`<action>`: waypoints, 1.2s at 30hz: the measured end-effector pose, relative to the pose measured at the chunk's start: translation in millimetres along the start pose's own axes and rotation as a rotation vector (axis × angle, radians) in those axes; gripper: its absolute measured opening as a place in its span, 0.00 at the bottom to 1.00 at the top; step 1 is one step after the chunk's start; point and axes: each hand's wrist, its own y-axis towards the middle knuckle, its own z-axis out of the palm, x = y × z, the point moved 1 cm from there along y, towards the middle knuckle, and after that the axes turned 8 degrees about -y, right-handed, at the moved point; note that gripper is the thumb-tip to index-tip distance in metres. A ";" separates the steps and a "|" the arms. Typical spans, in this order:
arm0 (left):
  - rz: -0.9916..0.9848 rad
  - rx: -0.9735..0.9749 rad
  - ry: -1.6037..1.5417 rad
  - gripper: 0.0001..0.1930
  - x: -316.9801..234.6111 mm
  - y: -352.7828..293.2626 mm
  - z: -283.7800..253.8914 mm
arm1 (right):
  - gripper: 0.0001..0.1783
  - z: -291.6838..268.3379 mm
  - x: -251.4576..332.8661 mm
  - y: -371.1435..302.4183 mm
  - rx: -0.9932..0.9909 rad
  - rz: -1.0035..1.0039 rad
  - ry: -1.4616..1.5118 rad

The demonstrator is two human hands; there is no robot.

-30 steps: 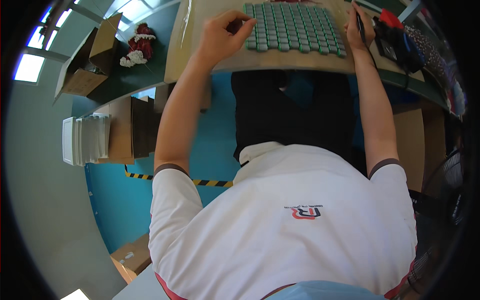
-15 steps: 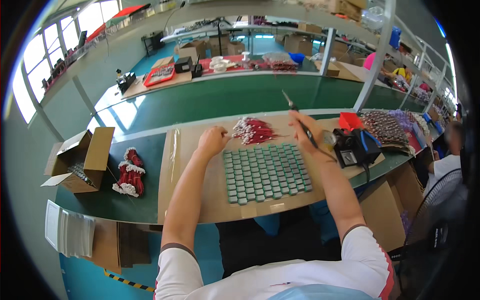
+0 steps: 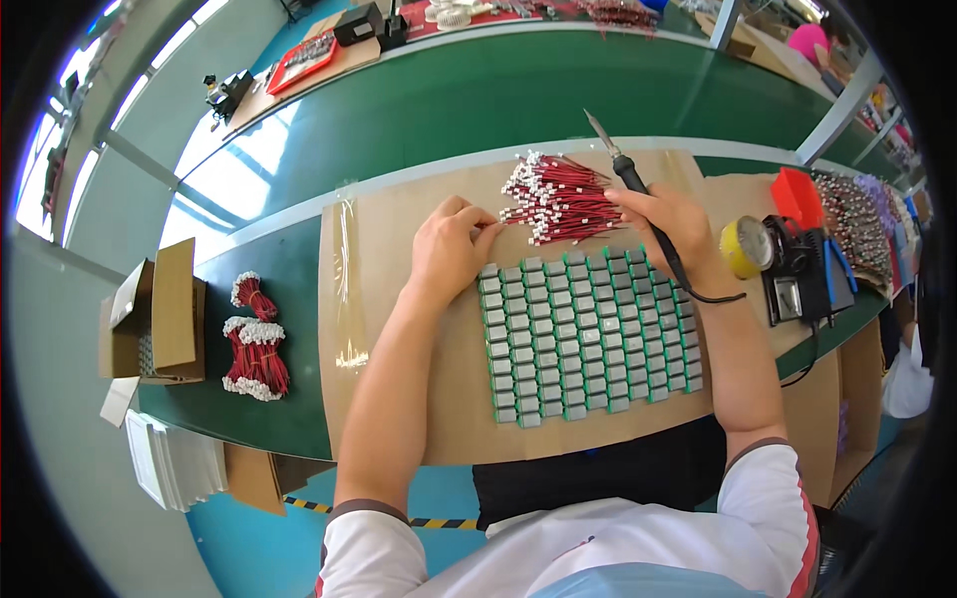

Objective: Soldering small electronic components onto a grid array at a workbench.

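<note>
My right hand is closed round the dark handle of a soldering iron, its metal tip pointing up and away to the left. The hand is over the right end of a pile of red wire leads with white connectors. At the left edge of that pile, my left hand has its fingers curled and pressed together. Whatever lies between them is hidden. Just in front of both hands, rows of small grey blocks with green edges lie on a brown cardboard sheet.
On the right are a yellow round tin, a dark soldering station and a red bin. Left of the cardboard sit bundled red leads and an open carton. A metal post stands at the far right.
The view has tilted down and come closer to the bench. My right hand, still holding the soldering iron, is now lower beside the wire pile. My left hand stays at the pile's left edge.
</note>
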 end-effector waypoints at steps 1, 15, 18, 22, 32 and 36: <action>-0.006 -0.023 -0.022 0.07 -1.7 0.7 2.4 | 0.26 -0.3 -1.8 -2.0 0.001 0.020 0.007; -0.061 -0.068 -0.145 0.04 -1.8 -1.0 -5.5 | 0.31 1.0 1.0 -4.5 0.049 0.000 0.002; -0.057 -0.119 -0.210 0.03 2.7 -2.2 -23.5 | 0.32 -1.3 4.3 -6.3 0.025 0.010 0.053; -0.143 -0.208 -0.390 0.04 -2.8 -12.9 -46.5 | 0.25 1.2 9.7 -10.9 0.017 0.144 0.191; -0.154 0.053 -0.746 0.04 -65.3 -40.4 -18.7 | 0.26 13.9 44.9 -5.3 0.028 0.738 0.984; -0.007 0.137 -0.586 0.04 -64.9 -43.2 -16.5 | 0.19 12.9 49.7 -9.9 -0.012 0.750 0.997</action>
